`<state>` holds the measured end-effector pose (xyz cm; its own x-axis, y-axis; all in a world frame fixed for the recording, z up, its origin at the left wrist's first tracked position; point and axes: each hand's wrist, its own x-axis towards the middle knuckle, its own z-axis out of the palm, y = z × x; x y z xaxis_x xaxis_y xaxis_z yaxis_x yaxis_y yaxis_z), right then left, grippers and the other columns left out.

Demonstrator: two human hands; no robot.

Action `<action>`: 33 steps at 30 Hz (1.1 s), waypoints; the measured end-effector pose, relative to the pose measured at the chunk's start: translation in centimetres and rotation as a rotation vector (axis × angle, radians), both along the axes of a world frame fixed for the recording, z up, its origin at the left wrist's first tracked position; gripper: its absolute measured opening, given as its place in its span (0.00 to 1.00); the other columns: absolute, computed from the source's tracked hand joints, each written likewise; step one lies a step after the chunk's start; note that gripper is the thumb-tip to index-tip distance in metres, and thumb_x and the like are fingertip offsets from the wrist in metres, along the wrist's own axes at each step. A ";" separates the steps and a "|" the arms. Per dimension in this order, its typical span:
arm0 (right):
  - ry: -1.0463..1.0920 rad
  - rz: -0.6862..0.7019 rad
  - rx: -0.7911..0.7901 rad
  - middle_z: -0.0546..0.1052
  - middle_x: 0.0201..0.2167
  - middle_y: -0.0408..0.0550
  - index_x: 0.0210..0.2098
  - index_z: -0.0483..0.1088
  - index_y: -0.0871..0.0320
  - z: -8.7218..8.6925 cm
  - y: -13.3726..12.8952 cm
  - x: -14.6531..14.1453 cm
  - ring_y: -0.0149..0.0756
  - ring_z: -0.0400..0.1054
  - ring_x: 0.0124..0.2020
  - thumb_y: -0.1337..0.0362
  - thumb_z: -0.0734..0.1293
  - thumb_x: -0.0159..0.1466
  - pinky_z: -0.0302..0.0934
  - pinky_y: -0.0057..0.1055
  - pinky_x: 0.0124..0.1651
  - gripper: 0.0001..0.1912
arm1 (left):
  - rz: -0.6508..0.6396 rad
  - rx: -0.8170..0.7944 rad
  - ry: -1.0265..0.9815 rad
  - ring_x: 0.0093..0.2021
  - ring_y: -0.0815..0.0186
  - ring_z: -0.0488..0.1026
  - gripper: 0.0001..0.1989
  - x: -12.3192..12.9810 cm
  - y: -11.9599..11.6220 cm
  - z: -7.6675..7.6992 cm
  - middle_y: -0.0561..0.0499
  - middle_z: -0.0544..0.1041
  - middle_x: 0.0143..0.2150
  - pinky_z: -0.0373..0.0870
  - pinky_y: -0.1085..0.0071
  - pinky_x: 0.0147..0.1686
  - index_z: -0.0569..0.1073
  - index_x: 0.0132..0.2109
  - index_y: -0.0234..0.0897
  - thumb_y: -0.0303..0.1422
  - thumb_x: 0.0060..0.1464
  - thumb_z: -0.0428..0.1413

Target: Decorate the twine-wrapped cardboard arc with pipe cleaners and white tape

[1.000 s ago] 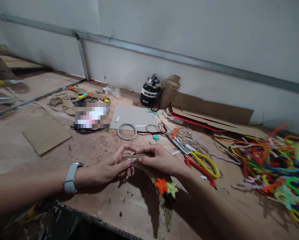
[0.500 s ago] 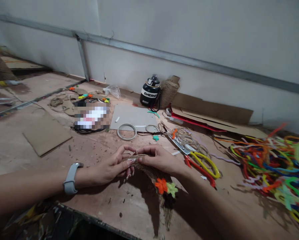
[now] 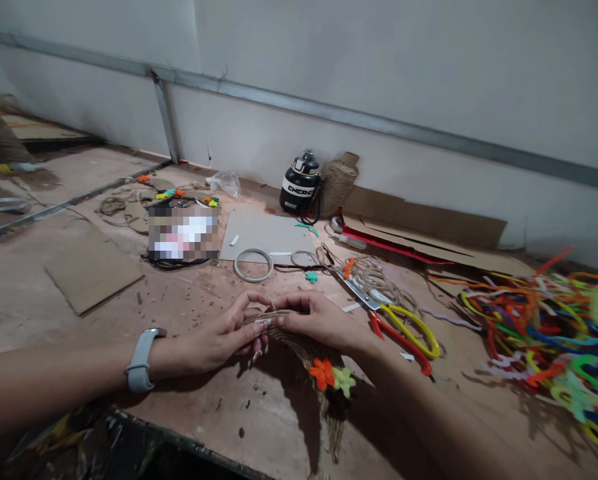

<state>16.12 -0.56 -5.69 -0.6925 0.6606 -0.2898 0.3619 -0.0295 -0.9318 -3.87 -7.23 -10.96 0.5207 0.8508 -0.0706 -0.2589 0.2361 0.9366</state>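
Between my hands, above the front of the table, is a curved band of brown jute twine (image 3: 296, 345) laid in side-by-side strands. My left hand (image 3: 229, 333), with a grey watch on its wrist, pinches the band's upper end. My right hand (image 3: 316, 320) grips the same end from the other side, fingertips close to the left ones. A small white piece shows between the thumbs. Lower on the band sit an orange fuzzy flower (image 3: 322, 374) and a yellow-green one (image 3: 344, 381). Loose twine ends hang below them.
Scissors (image 3: 373, 307) with red and yellow handles lie beyond my right wrist. A tape roll (image 3: 253, 265) rests near grey card (image 3: 249, 230). Behind stand a black bottle (image 3: 299, 187) and a twine spool (image 3: 339, 183). Colourful pipe cleaners (image 3: 543, 333) are heaped at right. Cardboard (image 3: 93, 273) lies left.
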 end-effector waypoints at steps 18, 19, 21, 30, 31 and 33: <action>0.015 0.032 0.038 0.77 0.37 0.45 0.41 0.75 0.59 0.0 -0.1 0.1 0.33 0.68 0.37 0.56 0.70 0.59 0.62 0.27 0.40 0.15 | 0.008 0.055 0.008 0.26 0.73 0.67 0.18 0.2 0.1 0.1 0.55 0.71 0.32 0.60 0.78 0.24 0.56 0.52 0.42 0.43 0.62 0.54; 0.018 0.038 0.034 0.77 0.37 0.45 0.41 0.75 0.60 0.0 -0.1 0.1 0.33 0.68 0.37 0.56 0.70 0.59 0.62 0.27 0.40 0.15 | 0.011 0.059 0.006 0.26 0.73 0.67 0.18 0.2 0.1 0.1 0.55 0.71 0.32 0.60 0.78 0.24 0.56 0.52 0.42 0.43 0.62 0.54; 0.020 0.042 0.023 0.77 0.38 0.45 0.42 0.75 0.60 0.0 0.0 0.1 0.34 0.69 0.37 0.56 0.70 0.59 0.62 0.28 0.41 0.16 | 0.016 0.061 -0.005 0.27 0.73 0.67 0.19 0.2 0.1 0.1 0.54 0.71 0.33 0.60 0.78 0.25 0.56 0.52 0.42 0.43 0.62 0.54; 0.018 0.020 -0.006 0.77 0.38 0.46 0.42 0.74 0.61 -0.1 0.0 0.1 0.34 0.69 0.38 0.55 0.70 0.59 0.62 0.30 0.43 0.17 | 0.010 0.071 -0.013 0.27 0.73 0.67 0.18 0.3 0.2 0.1 0.54 0.70 0.33 0.60 0.78 0.24 0.57 0.52 0.42 0.42 0.62 0.54; 0.016 0.025 -0.008 0.77 0.38 0.47 0.42 0.74 0.61 -0.1 0.0 0.1 0.35 0.69 0.38 0.55 0.70 0.59 0.62 0.30 0.44 0.18 | 0.009 0.072 -0.013 0.27 0.73 0.67 0.18 0.3 0.2 0.1 0.54 0.70 0.33 0.60 0.78 0.24 0.57 0.52 0.42 0.42 0.62 0.54; 0.018 0.037 -0.007 0.77 0.39 0.48 0.43 0.74 0.62 0.1 -0.1 0.0 0.36 0.69 0.39 0.54 0.70 0.59 0.62 0.32 0.46 0.19 | 0.015 0.071 -0.012 0.27 0.73 0.67 0.17 0.3 0.1 0.2 0.54 0.70 0.33 0.60 0.78 0.24 0.57 0.52 0.42 0.42 0.62 0.53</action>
